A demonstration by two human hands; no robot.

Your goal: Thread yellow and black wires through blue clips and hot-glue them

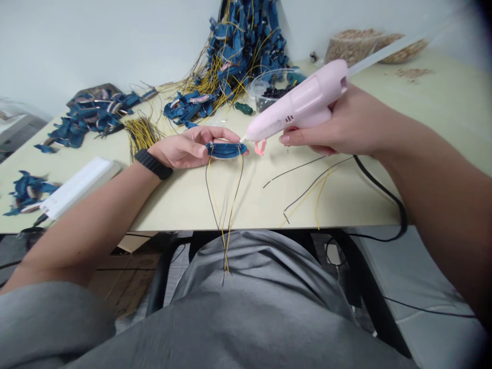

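My left hand [192,146] grips a small blue strip-shaped piece [226,150] between thumb and fingers, above the table. Thin yellow and black wires [226,215] hang from both ends of the piece and cross over my lap. My right hand [334,128] is wrapped round the handle of a pale pink hot glue gun [295,105]. A long clear glue stick [380,55] sticks out of its back. The gun's nozzle is at the right end of the blue piece; whether it touches, I cannot tell. Loose wires [307,189] lie below my right hand.
A tall heap of blue wired pieces [249,46] stands at the back, with smaller piles [92,115] to the left. Beside it is a clear tub [265,84] of black parts. Bowls of brown bits [351,46] stand at back right. A white box [80,187] lies left; a black cable [384,192] loops right.
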